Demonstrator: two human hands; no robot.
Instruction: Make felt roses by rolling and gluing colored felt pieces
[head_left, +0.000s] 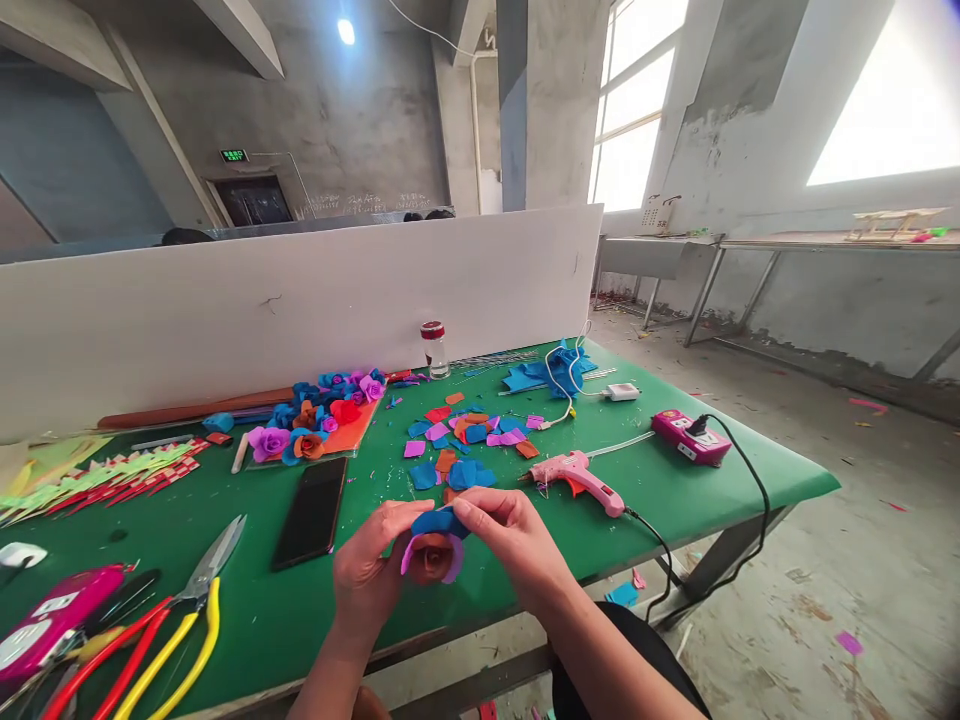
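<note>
Near the table's front edge, my left hand (371, 565) holds a paper flower (433, 560) from its left side. The flower has a brown rolled centre, purple petals at its sides and a blue petal (439, 522) at the top. My right hand (514, 540) pinches that blue petal between thumb and fingers at its upper right edge. Just beyond the hands lie loose blue, purple and orange paper pieces (472, 474). A pink glue gun (576, 476) rests on the table to the right of my right hand.
Finished flowers (306, 446), a black phone (310, 513) and pliers with red and yellow handles (196, 590) lie left on the green table (600, 540). A glass jar (434, 352) stands behind. A pink power strip (690, 437) with a black cord sits right. A white panel (300, 300) borders the back.
</note>
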